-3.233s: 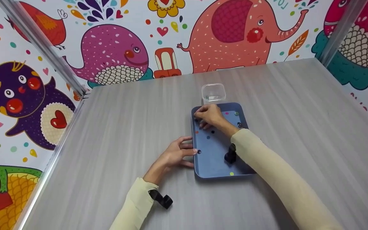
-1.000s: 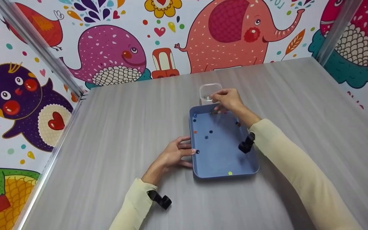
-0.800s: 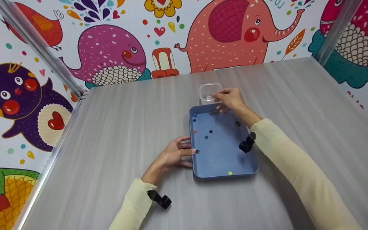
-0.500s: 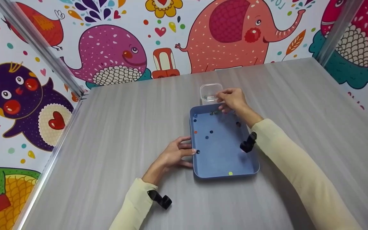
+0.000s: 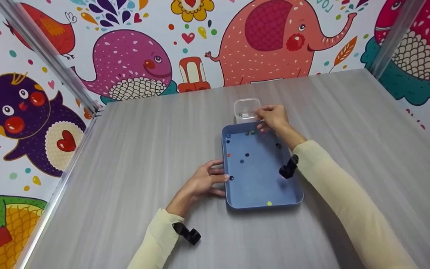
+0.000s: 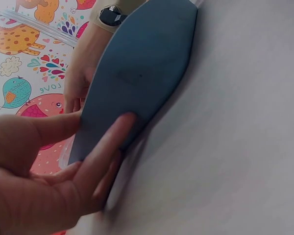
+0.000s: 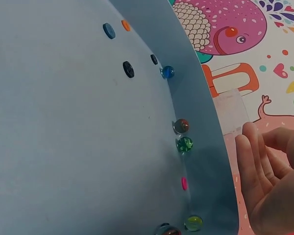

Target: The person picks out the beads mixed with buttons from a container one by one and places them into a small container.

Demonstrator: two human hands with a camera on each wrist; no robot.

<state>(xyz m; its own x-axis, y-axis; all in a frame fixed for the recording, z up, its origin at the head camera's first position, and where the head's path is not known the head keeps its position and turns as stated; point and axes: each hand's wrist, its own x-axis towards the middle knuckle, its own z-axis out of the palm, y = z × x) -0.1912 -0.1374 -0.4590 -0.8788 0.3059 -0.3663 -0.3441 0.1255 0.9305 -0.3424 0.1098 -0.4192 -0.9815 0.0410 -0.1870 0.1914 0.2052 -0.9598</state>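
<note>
My left hand holds the left wall of a blue tray, thumb over the rim. In the left wrist view its fingers lie along the outer wall. My right hand hovers past the tray's far edge, fingertips at the right side of a clear plastic container. Its fingers are nearly straight in the right wrist view, with nothing seen between them; the thumb tip is hidden. On the tray lie buttons, including a blue one and a black one, and marbles, including a green one.
A yellow button lies near the tray's front edge, an orange button by its left wall. Small items sit inside the container. The grey table meets a cartoon-printed wall at the back.
Since the earliest frame my right hand has gone from the tray's far left corner to the container. Over the last second it has drifted slightly right. My left hand has kept its place.
</note>
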